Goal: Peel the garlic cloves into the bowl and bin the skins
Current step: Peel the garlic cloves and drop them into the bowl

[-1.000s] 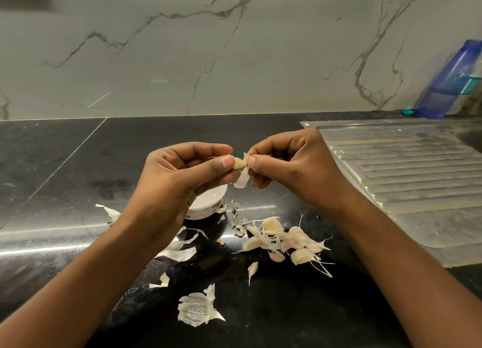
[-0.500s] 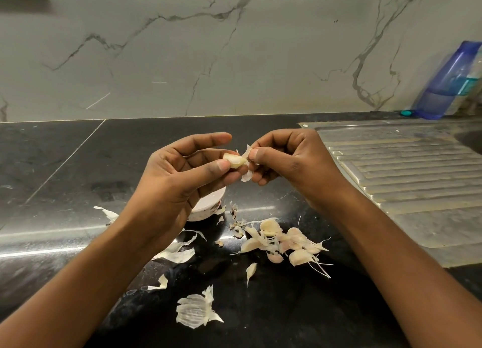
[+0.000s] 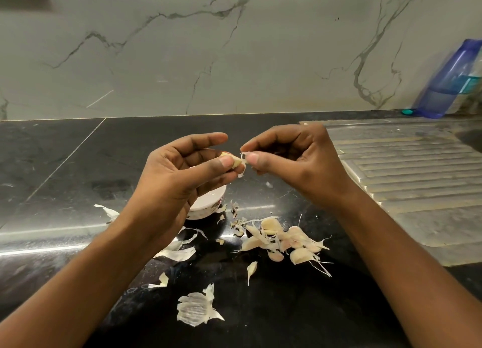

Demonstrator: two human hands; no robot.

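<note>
Pale clove (image 3: 236,162) pinched by left hand (image 3: 180,180) between thumb and curled fingers (image 3: 227,176), over white bowl (image 3: 208,204), right hand (image 3: 300,165) fingers pinching skin (image 3: 243,157) at its tip, more cloves (image 3: 284,240) and loose skins (image 3: 198,307) on black table (image 3: 287,308)

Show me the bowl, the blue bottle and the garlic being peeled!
bowl (image 3: 208,204): head view, on its white side wall.
blue bottle (image 3: 448,79): head view, on the middle of its body.
garlic (image 3: 236,162): head view, on the clove's bare part.
</note>
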